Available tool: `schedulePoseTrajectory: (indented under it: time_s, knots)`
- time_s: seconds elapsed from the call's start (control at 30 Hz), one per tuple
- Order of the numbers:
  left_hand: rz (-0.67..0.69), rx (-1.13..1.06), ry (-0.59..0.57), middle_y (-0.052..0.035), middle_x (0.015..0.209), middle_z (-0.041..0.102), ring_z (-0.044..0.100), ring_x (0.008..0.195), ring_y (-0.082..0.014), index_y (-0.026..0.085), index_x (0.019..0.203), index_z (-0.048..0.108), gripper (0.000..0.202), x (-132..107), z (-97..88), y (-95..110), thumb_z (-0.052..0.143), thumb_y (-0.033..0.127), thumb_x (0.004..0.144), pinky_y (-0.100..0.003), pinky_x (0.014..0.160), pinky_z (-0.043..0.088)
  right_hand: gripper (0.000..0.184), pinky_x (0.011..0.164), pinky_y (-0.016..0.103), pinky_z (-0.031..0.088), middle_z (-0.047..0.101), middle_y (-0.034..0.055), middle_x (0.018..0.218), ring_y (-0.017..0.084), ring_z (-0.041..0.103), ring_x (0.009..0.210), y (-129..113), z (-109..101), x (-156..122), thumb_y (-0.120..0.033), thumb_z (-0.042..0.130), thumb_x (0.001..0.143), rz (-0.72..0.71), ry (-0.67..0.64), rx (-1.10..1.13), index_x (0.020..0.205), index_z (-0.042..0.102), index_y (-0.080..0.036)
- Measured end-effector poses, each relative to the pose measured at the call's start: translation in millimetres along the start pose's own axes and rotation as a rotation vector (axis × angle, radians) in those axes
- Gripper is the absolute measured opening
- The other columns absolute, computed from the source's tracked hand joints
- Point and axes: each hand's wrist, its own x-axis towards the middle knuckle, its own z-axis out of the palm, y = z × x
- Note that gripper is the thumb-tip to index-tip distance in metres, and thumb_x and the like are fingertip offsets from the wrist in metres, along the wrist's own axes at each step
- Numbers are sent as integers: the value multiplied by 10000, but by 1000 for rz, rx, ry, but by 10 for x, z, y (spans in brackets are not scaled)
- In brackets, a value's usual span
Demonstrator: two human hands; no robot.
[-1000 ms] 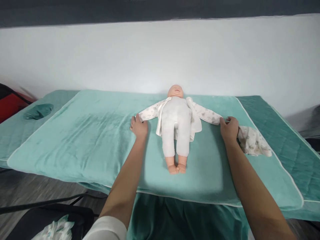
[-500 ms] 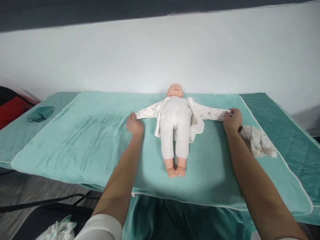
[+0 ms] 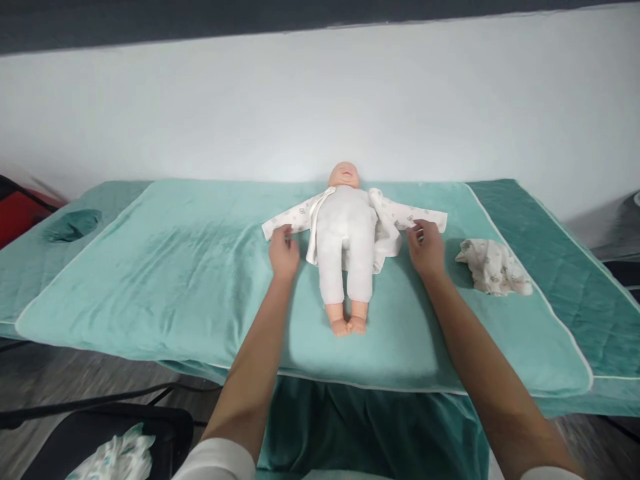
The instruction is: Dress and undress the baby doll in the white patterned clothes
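A baby doll (image 3: 345,223) lies on its back in the middle, head toward the wall and bare feet toward me. White fabric covers its torso and legs. Its arms are in the spread sleeves of an open white patterned baby shirt (image 3: 390,233). My left hand (image 3: 284,252) is at the lower edge of the left-hand sleeve, fingers loosely curved and not clasped round it. At the other sleeve, my right hand (image 3: 426,248) has its fingertips on or just over the cloth, gaps showing between the fingers. Both cuffs lie flat beyond my hands.
A crumpled patterned cloth (image 3: 494,267) lies right of my right hand on the green mat (image 3: 200,280). The padded table (image 3: 565,287) extends beyond it, against a white wall (image 3: 320,107). At lower left, a black chair (image 3: 170,427) holds another crumpled cloth (image 3: 117,457).
Both hands have let go of the sleeve cuffs and moved inward along the sleeves toward the doll. The sleeves stay spread out. The whole view has shifted slightly.
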Motion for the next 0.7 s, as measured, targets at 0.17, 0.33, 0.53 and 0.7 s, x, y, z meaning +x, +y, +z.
schedulePoseTrajectory:
  time_s: [0.17,0.33,0.53,0.7]
  knots:
    - [-149,-212,-205,-37,932,720,662,859,-179,205,1007,637,291,-318,-22,248,505,460,956,-305,824,521,605,723,340,461,675,80,964,221,609,777,-500,47,-486,-590,516,939,144,-214,-130,1349,528,-145]
    - [-83,-56,-343,-11,809,678,612,782,-183,220,894,630,280,-399,-65,362,525,475,942,-306,753,461,732,863,383,469,729,121,1088,300,664,1007,-774,80,-680,-458,545,937,76,-332,-295,1541,332,-102]
    - [-20,154,-397,-27,797,660,586,786,-207,220,827,614,161,-396,-70,395,508,319,898,-323,734,419,718,866,382,468,718,148,1186,305,662,1043,-851,72,-683,-316,485,954,20,-387,-339,1604,260,-112]
    - [-45,176,-297,-21,738,599,557,751,-211,231,754,542,110,-444,-86,369,498,250,853,-330,713,408,612,658,320,400,739,100,959,263,661,804,-796,-26,-724,-330,437,972,195,-328,-243,1555,362,-160]
